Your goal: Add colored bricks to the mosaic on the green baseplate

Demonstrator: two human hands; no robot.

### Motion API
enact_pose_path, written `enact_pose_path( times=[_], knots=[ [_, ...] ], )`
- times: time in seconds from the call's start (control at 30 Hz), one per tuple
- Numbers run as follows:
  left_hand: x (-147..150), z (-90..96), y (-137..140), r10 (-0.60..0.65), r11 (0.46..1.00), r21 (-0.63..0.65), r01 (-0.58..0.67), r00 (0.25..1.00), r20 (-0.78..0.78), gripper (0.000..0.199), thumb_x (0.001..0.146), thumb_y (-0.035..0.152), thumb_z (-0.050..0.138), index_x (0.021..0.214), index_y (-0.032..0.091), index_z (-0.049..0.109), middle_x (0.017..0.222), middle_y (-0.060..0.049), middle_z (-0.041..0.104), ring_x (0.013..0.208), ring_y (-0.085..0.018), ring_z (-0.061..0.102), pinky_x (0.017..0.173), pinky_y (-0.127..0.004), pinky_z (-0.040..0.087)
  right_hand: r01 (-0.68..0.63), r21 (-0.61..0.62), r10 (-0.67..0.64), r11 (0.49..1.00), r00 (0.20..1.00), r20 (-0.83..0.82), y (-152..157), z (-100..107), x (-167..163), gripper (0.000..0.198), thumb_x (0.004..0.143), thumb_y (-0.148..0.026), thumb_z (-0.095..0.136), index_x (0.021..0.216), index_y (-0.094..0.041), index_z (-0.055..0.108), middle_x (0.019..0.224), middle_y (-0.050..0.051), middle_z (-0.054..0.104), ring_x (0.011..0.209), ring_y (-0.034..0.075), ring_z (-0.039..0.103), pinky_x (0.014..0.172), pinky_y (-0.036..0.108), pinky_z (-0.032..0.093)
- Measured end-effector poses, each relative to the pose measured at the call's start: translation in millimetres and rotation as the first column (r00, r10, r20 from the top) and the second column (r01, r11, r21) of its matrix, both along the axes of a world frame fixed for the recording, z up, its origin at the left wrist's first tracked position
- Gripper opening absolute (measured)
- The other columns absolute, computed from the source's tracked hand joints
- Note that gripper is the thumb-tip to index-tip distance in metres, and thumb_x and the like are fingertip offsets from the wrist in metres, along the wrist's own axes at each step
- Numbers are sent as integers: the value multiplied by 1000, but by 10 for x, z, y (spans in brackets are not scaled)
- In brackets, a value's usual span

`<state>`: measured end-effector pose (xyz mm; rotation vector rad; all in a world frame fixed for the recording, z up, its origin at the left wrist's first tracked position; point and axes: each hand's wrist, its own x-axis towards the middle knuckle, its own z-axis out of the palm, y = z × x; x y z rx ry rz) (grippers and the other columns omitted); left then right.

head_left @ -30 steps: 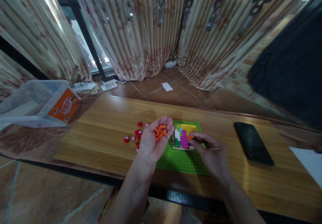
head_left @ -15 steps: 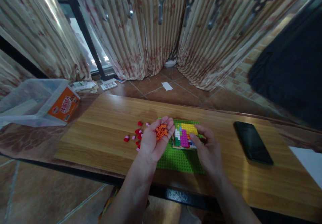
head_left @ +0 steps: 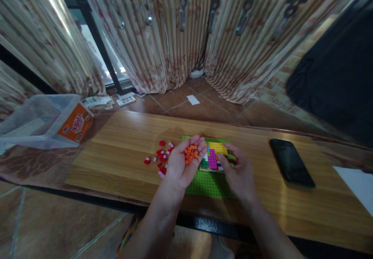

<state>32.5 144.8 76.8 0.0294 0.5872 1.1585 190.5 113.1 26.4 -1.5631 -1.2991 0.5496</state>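
My left hand is palm up and cupped, with a heap of small orange toy bricks in it. Just right of its fingertips is a flat, multicoloured toy brick build with yellow, magenta, white and green parts on top. It sits on a green baseplate. My right hand curls over the right side of the build, thumb and fingertips on it. A bit of orange shows beside that thumb tip; whether it is pinched or fixed there is unclear. Red and pink loose bricks lie left of my left hand.
A black phone lies on the wooden board to the right, near white paper. At the far left stands a clear plastic bin with an orange label. Striped curtains hang behind.
My left hand, with the orange bricks, has moved slightly right and now covers more of the build's left edge. My right hand stays at the build; the view has shifted a little.
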Motion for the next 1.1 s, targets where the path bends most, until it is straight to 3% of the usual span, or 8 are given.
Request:
enact_pose_path(
  times=[0.13,0.27,0.37,0.5,0.63,0.83,1.1],
  knots=[
    [17,19,-15,-24,999,42,23,999,27,22,88,20,50,84,8,68,87,-11,70,84,-15,67,90,-31,51,-24,-9,24,1000,999,-24,-9,-16,34,43,80,-46,62,116,-22,60,111,9,62,100,24,59,84,44,50],
    [23,68,-32,-55,996,72,51,998,45,26,90,25,47,91,9,67,102,-14,70,99,-20,66,92,-34,50,20,177,-30,984,998,56,-59,96,-22,26,86,-38,57,107,-24,65,116,8,60,107,23,57,91,44,48],
    [42,93,-49,-90,993,82,86,994,57,29,91,28,46,95,9,67,112,-16,67,110,-23,62,94,-34,50,-95,265,41,960,978,205,-98,244,-129,20,89,-31,54,102,-28,67,119,7,57,111,22,55,97,44,45],
    [66,95,-60,-118,990,88,112,991,63,30,91,28,45,95,8,67,114,-15,66,114,-22,59,97,-30,47,-264,216,169,940,911,375,-98,354,-237,25,90,-27,52,111,-31,66,130,6,50,120,24,48,100,46,43],
    [57,96,-51,-132,990,61,129,990,48,31,91,28,44,92,8,67,113,-15,66,112,-22,60,97,-28,47,-311,185,204,932,874,442,-61,333,-254,27,91,-26,51,112,-32,65,138,5,44,126,26,42,103,51,38],
    [32,104,-56,-146,988,45,144,989,25,31,91,28,44,92,8,67,112,-15,66,110,-22,61,89,-27,51,-279,178,205,944,915,348,-52,308,-276,18,89,-29,54,96,-31,70,136,4,47,124,27,45,101,52,40],
    [-27,66,-22,-74,997,7,74,997,36,27,89,24,46,91,7,67,101,-16,69,104,-22,64,92,-33,51,-75,210,79,975,997,-12,-39,345,61,12,82,-33,64,90,-29,72,125,4,57,120,24,52,103,47,39]
  ],
)
